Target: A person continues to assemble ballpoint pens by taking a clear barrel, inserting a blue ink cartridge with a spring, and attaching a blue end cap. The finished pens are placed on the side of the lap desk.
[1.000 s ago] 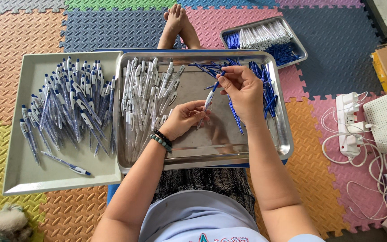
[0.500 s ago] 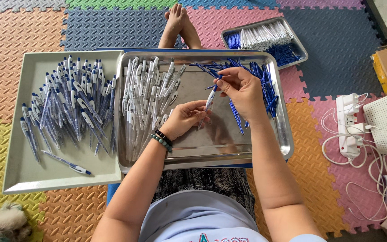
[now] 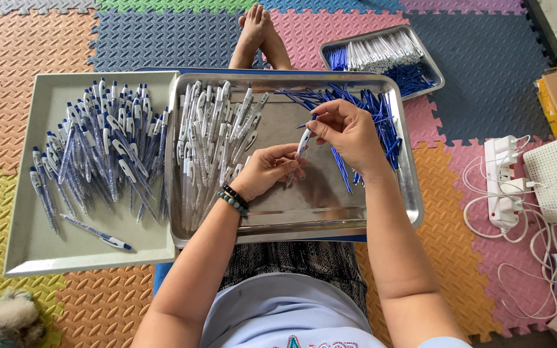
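Foam floor mats [image 3: 66,38] in many colours lie under a seated person with a steel tray [image 3: 330,219] across the lap. Above this tray, the left hand [image 3: 269,171] has its fingers [image 3: 291,162] closed on the lower end of a white pen barrel [image 3: 303,143], held upright. The right hand [image 3: 349,132] pinches the barrel's top with its fingers [image 3: 320,122] narrow, seemingly seating a blue refill. To my eye, the step in hand is fitting the insert into the barrel; next it wants a straight push along the barrel's axis with the lower grip firm. Loose blue refills [image 3: 375,113] lie just beyond the right fingers, empty barrels [image 3: 214,142] just left of the left fingers. Farther left, a pale tray [image 3: 27,251] holds assembled pens [image 3: 98,154].
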